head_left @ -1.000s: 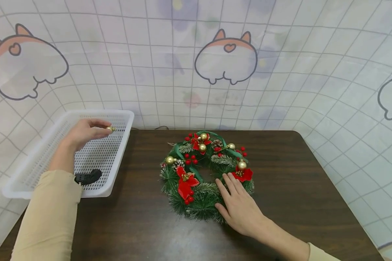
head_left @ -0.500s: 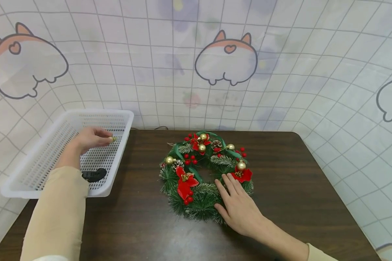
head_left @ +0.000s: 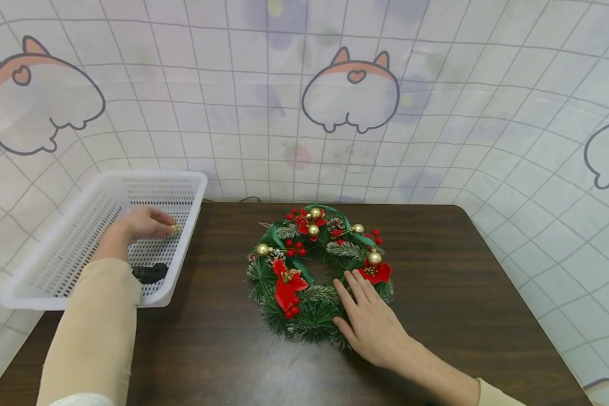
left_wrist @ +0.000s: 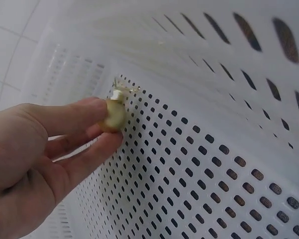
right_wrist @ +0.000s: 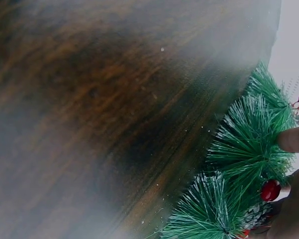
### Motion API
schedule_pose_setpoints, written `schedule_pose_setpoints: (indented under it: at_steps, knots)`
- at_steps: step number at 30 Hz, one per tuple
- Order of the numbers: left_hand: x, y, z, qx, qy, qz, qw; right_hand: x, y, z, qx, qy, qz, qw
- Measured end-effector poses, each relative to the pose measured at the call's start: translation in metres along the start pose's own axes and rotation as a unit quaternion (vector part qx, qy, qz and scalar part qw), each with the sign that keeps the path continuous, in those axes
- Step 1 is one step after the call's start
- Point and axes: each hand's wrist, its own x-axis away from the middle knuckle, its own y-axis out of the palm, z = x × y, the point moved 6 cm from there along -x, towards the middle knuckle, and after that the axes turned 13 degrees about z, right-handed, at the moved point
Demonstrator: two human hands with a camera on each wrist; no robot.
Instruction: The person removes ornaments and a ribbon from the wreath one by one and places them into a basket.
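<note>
I had the left hand pinching a gold bauble between thumb and fingers inside the white basket; I could not tell whether the bauble touched the perforated floor. A black object lay near the basket's front end. My right hand rested, fingers straight, on the green wreath, which lay on the dark desk, right of the basket.

The head view showed one wreath bearing five gold balls, three red flowers and two pinecones. A sixth gold ball was off it. There were also one white basket, one black object and one table.
</note>
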Motion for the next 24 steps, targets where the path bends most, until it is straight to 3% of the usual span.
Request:
schedule_pose_setpoints:
  at_steps: [6,13,17,24]
  knots:
    - [-0.003,0.003,-0.001,0.017,-0.018,-0.01,0.9996,0.0,0.0,0.0,-0.002,0.0,0.0,1.0]
    - [0.0,0.0,0.001,-0.001,-0.029,0.006,0.9996,0.0,-0.001,0.0,-0.003,0.0,0.002,1.0]
    - [0.0,-0.003,0.007,-0.008,-0.018,0.011,0.9997,0.0,-0.001,0.0,0.0,0.0,0.002,1.0]
    - [0.001,-0.008,0.023,-0.069,0.015,0.017,0.9973,0.0,-0.001,0.0,-0.001,-0.002,0.006,1.0]
